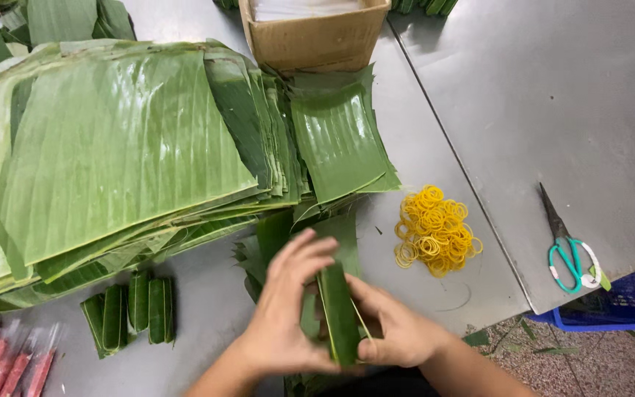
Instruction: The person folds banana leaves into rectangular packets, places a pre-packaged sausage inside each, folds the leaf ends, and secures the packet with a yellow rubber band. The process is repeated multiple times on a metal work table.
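**Leaf-wrapped bundle held between both hands**

Leaf-wrapped bundle (339,312), a narrow dark green packet, stands nearly upright between the two hands near the lower edge of the head view. The left hand (288,309) wraps around its left side, fingers spread and curled over the top of the packet, palm pressed against the leaf. The right hand (398,331) clasps the lower right side, thumb and fingers closed on the fold, so both hands are grasping the same packet.

Directly behind the grip lies a small pile of cut leaf strips (339,231), partly hidden by the fingers. Further behind and to the left of the grip spreads a large stack of banana leaves (126,147), with a smaller stack of squarer leaf pieces (339,140) beside it. Left of the left hand, on the metal table (207,309), sit four finished green bundles (130,309) side by side. Beyond them, at the frame's corner, lie red sausages in clear wrap (5,364).

Just to the right and behind the right hand sits a heap of yellow rubber bands (435,229). Well to the right lie scissors with teal handles (571,250). Far behind the grip stands a cardboard box (314,37).
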